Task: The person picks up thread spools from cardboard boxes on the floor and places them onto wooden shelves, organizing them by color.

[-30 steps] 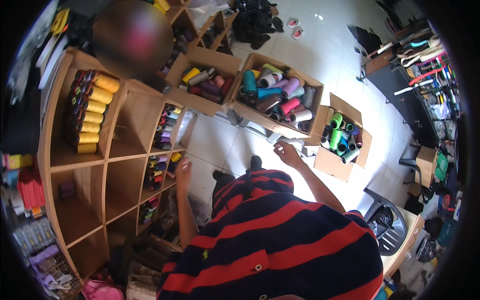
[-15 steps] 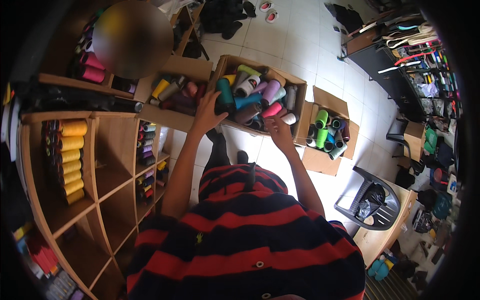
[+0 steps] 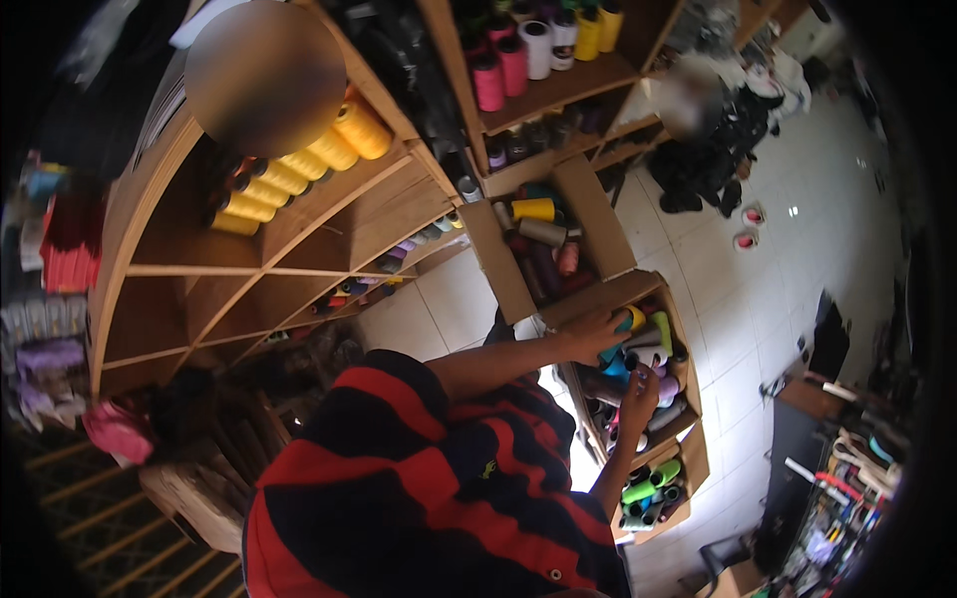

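My left hand point(image 3: 592, 337) reaches across the near side of an open cardboard box point(image 3: 688, 427) full of thread cones. Its fingers curl over a teal thread cone point(image 3: 610, 354), beside a yellow one. My right hand point(image 3: 636, 401) is above the same box, lower in the view, with its fingers bent together. Whatever lies between those fingertips is too small and blurred to name. Around the hands lie a lime-green cone point(image 3: 662, 329), a purple cone point(image 3: 669, 389) and several white, grey and brown ones.
Another open carton point(image 3: 598, 219) of cones adjoins the box, and a third holds green cones point(image 3: 638, 490). Wooden shelving point(image 3: 289, 269) with yellow cones stands left. A rack point(image 3: 558, 95) bears pink, white and yellow cones. A person point(image 3: 688, 100) is at the back. White shoes point(image 3: 747, 240) lie on the tiled floor.
The whole view has turned toward the left, so shelves and boxes appear further right and rotated. My left hand has moved from beside the teal cone onto it. My right hand stays over the box.
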### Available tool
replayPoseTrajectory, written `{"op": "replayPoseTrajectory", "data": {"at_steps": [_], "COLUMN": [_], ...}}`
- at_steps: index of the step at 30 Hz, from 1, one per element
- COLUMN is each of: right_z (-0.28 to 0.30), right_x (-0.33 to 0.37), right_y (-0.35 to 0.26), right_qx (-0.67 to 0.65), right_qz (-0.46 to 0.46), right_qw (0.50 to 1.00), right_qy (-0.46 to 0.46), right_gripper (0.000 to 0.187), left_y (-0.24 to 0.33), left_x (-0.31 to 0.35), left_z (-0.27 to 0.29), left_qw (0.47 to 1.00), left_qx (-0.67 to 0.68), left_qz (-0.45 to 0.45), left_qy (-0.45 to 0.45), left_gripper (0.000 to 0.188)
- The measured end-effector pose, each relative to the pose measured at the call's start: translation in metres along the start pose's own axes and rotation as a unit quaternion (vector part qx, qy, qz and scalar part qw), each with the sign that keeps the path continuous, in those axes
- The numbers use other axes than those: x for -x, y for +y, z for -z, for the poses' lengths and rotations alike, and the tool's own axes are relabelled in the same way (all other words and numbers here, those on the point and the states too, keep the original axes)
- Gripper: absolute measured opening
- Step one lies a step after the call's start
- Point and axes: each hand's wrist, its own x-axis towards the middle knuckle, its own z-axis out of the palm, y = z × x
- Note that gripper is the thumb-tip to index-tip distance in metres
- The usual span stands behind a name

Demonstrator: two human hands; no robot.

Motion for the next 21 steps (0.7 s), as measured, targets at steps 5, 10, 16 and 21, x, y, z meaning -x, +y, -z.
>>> {"op": "replayPoseTrajectory", "data": {"at_steps": [5, 10, 16, 21], "right_z": [-0.001, 0.008, 0.009, 0.006], "right_x": [-0.020, -0.027, -0.016, 0.003], "right_y": [0.003, 0.003, 0.016, -0.008], "right_qx": [-0.008, 0.024, 0.007, -0.013], "right_qz": [0.102, 0.142, 0.206, 0.231], "right_qw": [0.994, 0.983, 0.966, 0.957], "right_qy": [-0.048, -0.117, -0.154, -0.177], "right_gripper": [0.022, 0.022, 0.022, 0.022], "left_y": [0.006, -0.011, -0.038, -0.041], "left_x": [0.027, 0.097, 0.279, 0.393], "left_z": [-0.018, -0.023, 0.105, 0.218], "left_qw": [0.981, 0.927, 0.750, 0.615], "left_qx": [0.107, 0.158, -0.026, -0.316], "left_qz": [0.031, 0.141, 0.390, 0.436], "left_qy": [0.161, 0.310, 0.534, 0.576], "left_gripper": [0.078, 0.054, 0.028, 0.060]}}
